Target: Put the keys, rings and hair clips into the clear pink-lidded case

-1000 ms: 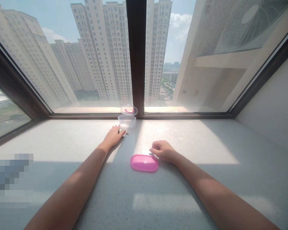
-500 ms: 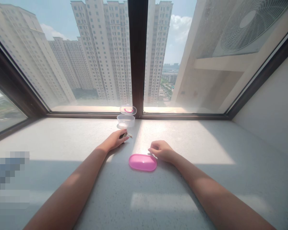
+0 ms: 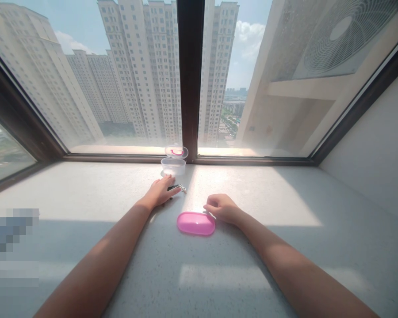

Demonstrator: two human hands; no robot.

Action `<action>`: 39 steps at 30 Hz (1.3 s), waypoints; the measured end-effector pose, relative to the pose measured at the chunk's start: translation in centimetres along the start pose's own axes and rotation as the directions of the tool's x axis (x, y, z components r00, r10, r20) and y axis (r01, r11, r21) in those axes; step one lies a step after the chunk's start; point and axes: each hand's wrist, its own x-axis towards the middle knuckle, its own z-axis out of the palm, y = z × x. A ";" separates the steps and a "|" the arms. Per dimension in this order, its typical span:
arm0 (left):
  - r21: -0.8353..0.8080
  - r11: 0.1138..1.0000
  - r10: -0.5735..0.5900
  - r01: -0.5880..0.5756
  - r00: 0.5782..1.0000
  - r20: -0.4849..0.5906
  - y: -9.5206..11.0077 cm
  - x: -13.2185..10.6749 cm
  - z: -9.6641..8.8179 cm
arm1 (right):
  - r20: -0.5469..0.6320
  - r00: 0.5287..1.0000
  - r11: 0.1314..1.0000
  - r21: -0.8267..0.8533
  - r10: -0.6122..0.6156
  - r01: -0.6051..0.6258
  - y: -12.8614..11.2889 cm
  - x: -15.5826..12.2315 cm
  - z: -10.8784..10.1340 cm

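My left hand (image 3: 159,191) lies over a bunch of keys (image 3: 181,188), its fingers stretched out and apart. A dark part and a silvery ring show beside the thumb; the rest is hidden under the palm. Just beyond the fingertips stands a small clear plastic box (image 3: 173,167), its clear lid (image 3: 176,152) with a pink handle raised at the back. My right hand (image 3: 223,208) rests with curled fingers at the upper right edge of a pink oval plastic tray or lid (image 3: 196,224). Whether those fingers hold anything is hidden.
A pale speckled sill (image 3: 146,274) carries everything, with sunlit and shaded patches. Behind it run dark window frames (image 3: 189,88) and glass panes. A white wall (image 3: 378,145) bounds the right side. A blurred-out patch (image 3: 9,238) covers something at the left edge.
The left hand's fingers have spread from around the keys, and more of the ring shows on the sill. My right hand and the pink oval piece hold their places.
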 end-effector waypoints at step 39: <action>-0.190 0.975 0.145 -0.116 0.979 0.141 0.8 -0.5 -0.1 | -0.024 1.000 0.999 0.036 -0.017 0.018 0.2 0.1 0.1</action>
